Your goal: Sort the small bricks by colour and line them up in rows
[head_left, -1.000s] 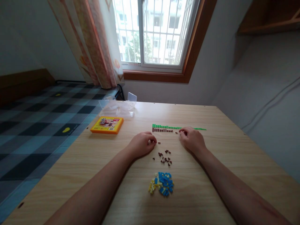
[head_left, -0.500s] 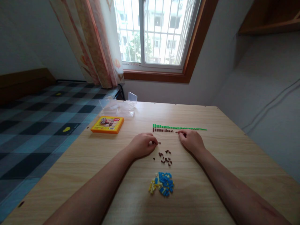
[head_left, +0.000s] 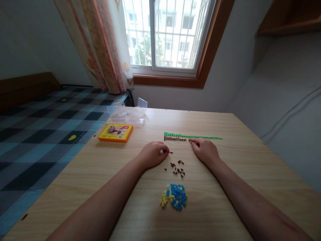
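One small brown brick lies left of the right hand, at its narrowed fingertips, right of the brown brick row; I cannot tell whether gripped

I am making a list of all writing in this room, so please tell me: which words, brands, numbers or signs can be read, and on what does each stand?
None can be read with certainty.
Orange-yellow box: printed lid, lettering too blurred.
Window frame: small print along the bottom, too small.
Checked bed sheet: faint marks beside a yellow heart, illegible.
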Tool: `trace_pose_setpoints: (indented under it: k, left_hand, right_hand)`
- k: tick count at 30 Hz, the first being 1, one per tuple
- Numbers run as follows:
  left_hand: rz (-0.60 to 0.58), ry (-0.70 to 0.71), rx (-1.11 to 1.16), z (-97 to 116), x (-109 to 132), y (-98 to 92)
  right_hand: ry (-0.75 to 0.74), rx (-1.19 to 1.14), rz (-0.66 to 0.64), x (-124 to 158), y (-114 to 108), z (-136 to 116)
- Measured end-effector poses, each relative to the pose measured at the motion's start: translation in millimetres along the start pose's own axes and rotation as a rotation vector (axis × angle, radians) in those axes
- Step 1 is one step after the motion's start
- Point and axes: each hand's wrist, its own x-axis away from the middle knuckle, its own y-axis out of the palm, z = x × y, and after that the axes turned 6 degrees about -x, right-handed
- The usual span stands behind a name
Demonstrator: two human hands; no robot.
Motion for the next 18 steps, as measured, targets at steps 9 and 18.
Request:
trace_pose_setpoints:
  k: [9, 18]
  left_hand:
    - [-0.002, -0.015, 0.004, 0.2, 0.0, 0.8]
    - [-0.007, -0.018, 0.007, 1.6, 1.0, -1.1]
  right_hand:
    - [-0.135, -0.026, -0.026, -2.5, 2.8, 7.7]
    - [-0.134, 0.003, -0.028, -0.4, 1.9, 5.7]
